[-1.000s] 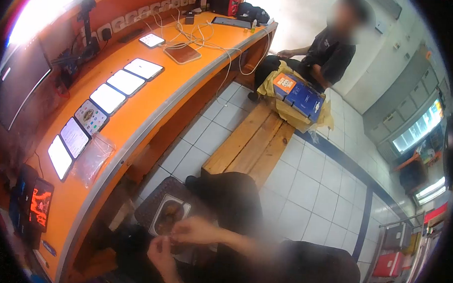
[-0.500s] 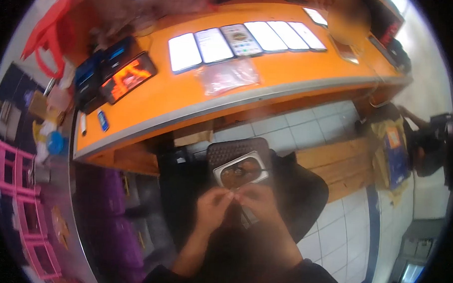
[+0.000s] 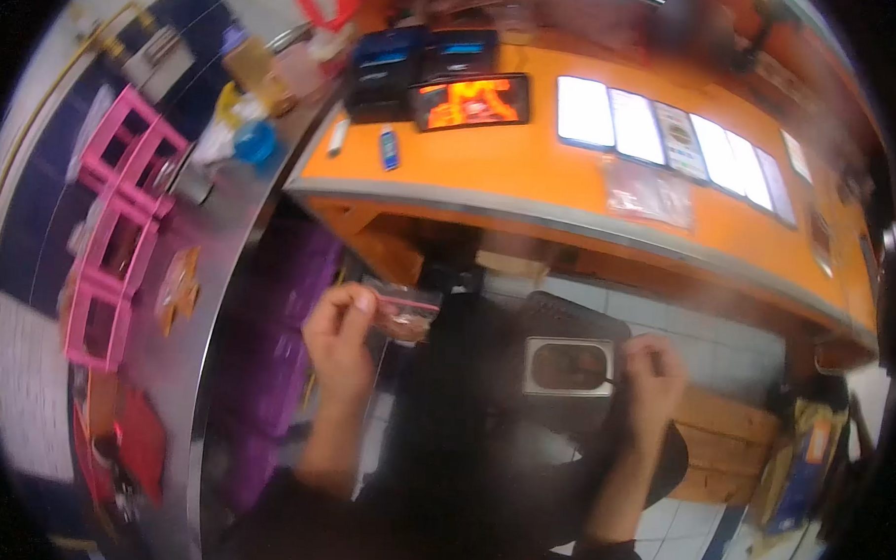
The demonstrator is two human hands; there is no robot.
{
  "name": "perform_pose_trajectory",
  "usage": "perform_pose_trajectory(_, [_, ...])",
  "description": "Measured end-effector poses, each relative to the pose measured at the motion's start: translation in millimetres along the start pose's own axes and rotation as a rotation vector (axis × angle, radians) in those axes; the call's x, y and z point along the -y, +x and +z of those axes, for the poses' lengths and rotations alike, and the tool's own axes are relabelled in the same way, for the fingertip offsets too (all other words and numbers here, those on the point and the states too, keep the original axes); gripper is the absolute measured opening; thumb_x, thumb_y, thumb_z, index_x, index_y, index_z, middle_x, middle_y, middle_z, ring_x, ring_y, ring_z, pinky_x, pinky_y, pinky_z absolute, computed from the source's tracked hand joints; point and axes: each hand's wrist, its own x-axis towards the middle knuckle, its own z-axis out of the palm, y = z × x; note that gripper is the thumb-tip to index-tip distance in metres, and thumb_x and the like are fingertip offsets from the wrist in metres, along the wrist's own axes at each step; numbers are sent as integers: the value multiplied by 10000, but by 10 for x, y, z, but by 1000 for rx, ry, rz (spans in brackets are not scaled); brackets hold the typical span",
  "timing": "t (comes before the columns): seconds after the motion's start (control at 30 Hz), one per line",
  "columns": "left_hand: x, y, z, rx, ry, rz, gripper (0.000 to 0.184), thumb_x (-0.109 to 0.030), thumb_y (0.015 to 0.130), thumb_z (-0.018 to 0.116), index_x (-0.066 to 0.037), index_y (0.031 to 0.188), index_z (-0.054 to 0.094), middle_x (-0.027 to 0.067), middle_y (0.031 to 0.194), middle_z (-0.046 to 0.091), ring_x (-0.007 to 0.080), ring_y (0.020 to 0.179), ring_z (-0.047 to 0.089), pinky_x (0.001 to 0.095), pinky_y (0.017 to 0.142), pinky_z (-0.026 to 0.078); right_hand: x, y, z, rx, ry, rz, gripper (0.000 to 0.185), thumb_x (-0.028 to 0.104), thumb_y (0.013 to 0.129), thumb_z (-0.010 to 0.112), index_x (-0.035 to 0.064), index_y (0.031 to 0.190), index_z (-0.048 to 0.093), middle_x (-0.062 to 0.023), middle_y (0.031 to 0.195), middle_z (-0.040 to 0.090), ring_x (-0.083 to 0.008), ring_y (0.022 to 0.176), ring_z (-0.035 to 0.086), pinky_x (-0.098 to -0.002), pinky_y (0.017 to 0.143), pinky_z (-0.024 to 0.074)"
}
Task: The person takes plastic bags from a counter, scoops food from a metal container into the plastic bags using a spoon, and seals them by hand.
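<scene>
Our left hand (image 3: 340,326) pinches a small bag (image 3: 405,318) at one end of its pink-striped edge. A firm pinch there, with the bag hanging level, should hold its contents low — we cannot tell whether the top is sealed. Our right hand (image 3: 654,371) is just beside the metal tray (image 3: 529,367), fingertips drawn together; whether they hold anything, we cannot tell. Care near that rim seems wise, since a bump could shift the tray on its dark seat (image 3: 565,314). Beyond, phones (image 3: 585,110) line the orange counter (image 3: 541,170) — well apart from our hands.
</scene>
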Motion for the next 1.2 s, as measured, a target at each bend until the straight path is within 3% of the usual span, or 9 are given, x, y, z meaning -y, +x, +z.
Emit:
perform_pose_trajectory(0.17, [-593, 273, -929, -204, 345, -25, 146, -161, 902, 635, -16, 890, 642, 4, 786, 612, 73, 683, 546, 214, 622, 419, 635, 1113, -232, -277, -374, -360, 260, 182, 918, 624, 24, 1123, 647, -52, 970, 638, -133, 832, 556, -267, 780, 448])
perform_pose_trajectory(0.27, [-817, 538, -1555, -414, 227, 41, 176, -187, 898, 625, -17, 931, 651, 32, 821, 635, 101, 683, 576, 230, 619, 429, 505, 1834, -507, -119, -568, -380, 339, 208, 924, 608, 26, 1209, 620, -65, 1001, 636, -130, 820, 548, -255, 744, 440])
perform_pose_trajectory(0.47, [-634, 1185, -3290, -732, 234, -16, 249, -274, 931, 555, -54, 974, 665, 44, 874, 653, 134, 745, 563, 300, 602, 428, 642, 2153, -376, 261, -687, -261, 184, 177, 882, 586, 19, 789, 594, 6, 682, 520, -112, 620, 466, -273, 554, 370])
perform_pose_trajectory(0.5, [-526, 1269, -3820, -649, 509, 42, 288, -303, 940, 549, -46, 970, 674, 37, 877, 626, 125, 751, 531, 309, 625, 427, 598, 2211, -383, 256, -711, -297, 222, 177, 874, 589, 20, 722, 553, 13, 633, 485, -111, 588, 448, -284, 529, 357])
perform_pose_trajectory(0.63, [-659, 829, -2523, -691, 874, 420, 380, -252, 984, 511, 55, 1187, 606, 128, 1114, 642, 196, 1045, 587, 319, 931, 436, 745, 2132, -228, 246, -810, -201, 242, 215, 861, 616, -3, 756, 618, -36, 632, 535, -138, 565, 477, -321, 524, 397])
perform_pose_trajectory(0.7, [-583, 598, -1844, -535, 886, 400, 392, -231, 992, 490, 63, 1238, 568, 167, 1224, 607, 216, 1166, 547, 329, 1011, 393, 832, 2073, -119, 221, -866, -192, 280, 248, 856, 629, -13, 754, 635, -54, 627, 550, -148, 567, 495, -332, 528, 408])
perform_pose_trajectory(0.9, [261, 147, -523, -23, 459, 34, 297, -153, 962, 553, 53, 1170, 604, 121, 1050, 661, 138, 852, 644, 288, 745, 526, 996, 2171, 101, 223, -1134, -59, 454, 398, 832, 670, -35, 695, 665, -119, 568, 566, -201, 560, 554, -372, 546, 434])
perform_pose_trajectory(1.1, [1330, -53, 585, 298, 341, -112, 277, -168, 948, 569, 24, 1141, 623, 124, 953, 695, 167, 806, 673, 286, 715, 522, 942, 2228, 198, 107, -1410, 13, 436, 397, 798, 700, -34, 860, 702, -173, 773, 676, -215, 736, 642, -373, 677, 503])
perform_pose_trajectory(1.2, [1435, -151, 838, 402, 686, 170, 255, -162, 916, 590, -13, 1116, 641, 166, 898, 698, 233, 793, 694, 325, 709, 525, 951, 2172, 76, 202, -1150, 68, 406, 353, 801, 697, -23, 955, 705, -183, 872, 696, -224, 821, 658, -358, 744, 510])
